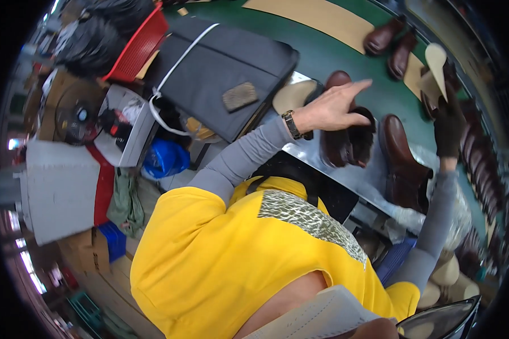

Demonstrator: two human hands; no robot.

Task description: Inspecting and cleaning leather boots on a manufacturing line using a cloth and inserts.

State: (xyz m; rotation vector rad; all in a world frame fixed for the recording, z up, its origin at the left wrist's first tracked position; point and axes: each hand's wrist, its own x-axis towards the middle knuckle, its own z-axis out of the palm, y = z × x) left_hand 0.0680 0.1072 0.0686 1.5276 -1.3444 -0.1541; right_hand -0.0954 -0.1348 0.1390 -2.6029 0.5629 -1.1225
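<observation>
While the left hand (331, 110) is spread open with fingers extended and thumb apart, gripping nothing, the right hand (449, 129), in a dark glove, is closed on the narrow end of a cream form (436, 61), which stands up above it at the far right of the green bench (322, 48). The left hand is positioned over a pair of brown boots (335, 148); whether it touches them cannot be told. One brown ankle boot (400, 150) lies between the two hands, apart from that pair. Two further boots (401, 55) lie beyond, near a tan strip (328, 20), and a row of brown footwear (482, 161) runs along the right side. Left of the hands, a rough brown block (240, 97) rests on a black case (215, 68).
</observation>
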